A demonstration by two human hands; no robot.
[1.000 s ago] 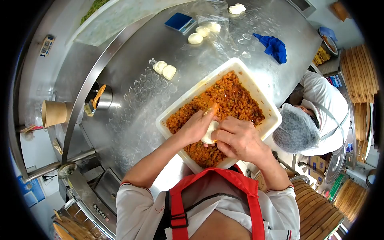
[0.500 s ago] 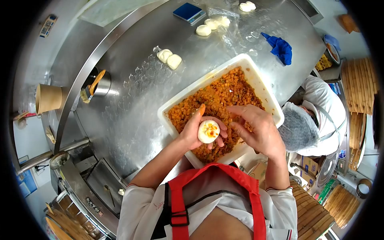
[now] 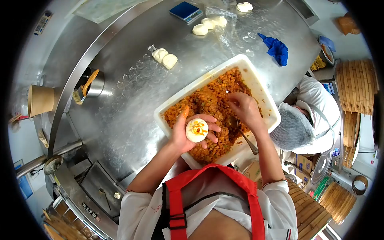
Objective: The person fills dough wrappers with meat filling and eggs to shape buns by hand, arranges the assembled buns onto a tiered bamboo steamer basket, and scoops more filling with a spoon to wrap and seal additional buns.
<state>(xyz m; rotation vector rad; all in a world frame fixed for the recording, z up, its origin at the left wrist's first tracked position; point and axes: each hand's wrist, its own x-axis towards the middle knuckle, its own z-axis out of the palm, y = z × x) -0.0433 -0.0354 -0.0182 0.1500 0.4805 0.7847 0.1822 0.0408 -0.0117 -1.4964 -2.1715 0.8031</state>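
A round white filled bun [image 3: 197, 130], its gathered top streaked with orange, rests on the palm of my left hand [image 3: 182, 134], whose fingers spread beneath and beside it. The thumb tip is stained orange. My right hand [image 3: 247, 111] is over the right side of the white tub [image 3: 262, 82], fingers curled inward; whether they pinch anything is hidden. Chopped orange-brown filling [image 3: 204, 98] lies in the tub under both hands. A metal spoon [image 3: 245, 136] stands with its bowl in the filling, its handle slanting toward the near right rim.
Dough pieces [image 3: 165, 59] lie on the steel table [image 3: 132, 104], with more near the digital scale [image 3: 186, 12] and plastic film. A blue cloth [image 3: 276, 49] sits beyond the tub. Left stands a metal pot [image 3: 96, 85] with brushes. A person in a hair net [image 3: 294, 126] is at right.
My left hand and the bun have shifted slightly left. My right hand has moved up and left, its fingers curling in more, and the spoon has come into sight.
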